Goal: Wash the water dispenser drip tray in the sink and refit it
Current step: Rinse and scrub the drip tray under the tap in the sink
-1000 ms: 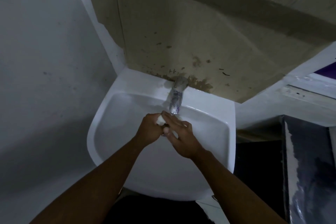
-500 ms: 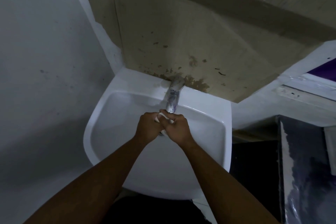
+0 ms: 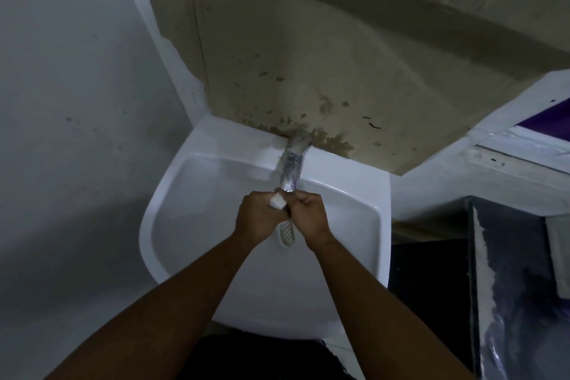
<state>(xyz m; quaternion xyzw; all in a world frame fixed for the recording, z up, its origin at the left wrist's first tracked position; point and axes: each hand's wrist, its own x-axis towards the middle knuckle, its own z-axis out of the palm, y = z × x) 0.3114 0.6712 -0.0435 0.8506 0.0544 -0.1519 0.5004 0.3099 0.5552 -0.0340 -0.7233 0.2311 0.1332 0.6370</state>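
No writing, brand, number or sign can be read: none shows on the sink (image 3: 222,142), the tap (image 3: 291,170) or the stained wall panel (image 3: 308,55) in the upper frame

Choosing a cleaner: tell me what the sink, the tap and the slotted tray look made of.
Sink: glossy white, likely glazed ceramic, by its sheen. Tap: shiny metal, probably chrome-plated, by its reflections. Slotted tray: matte white, apparently plastic, with moulded slots.
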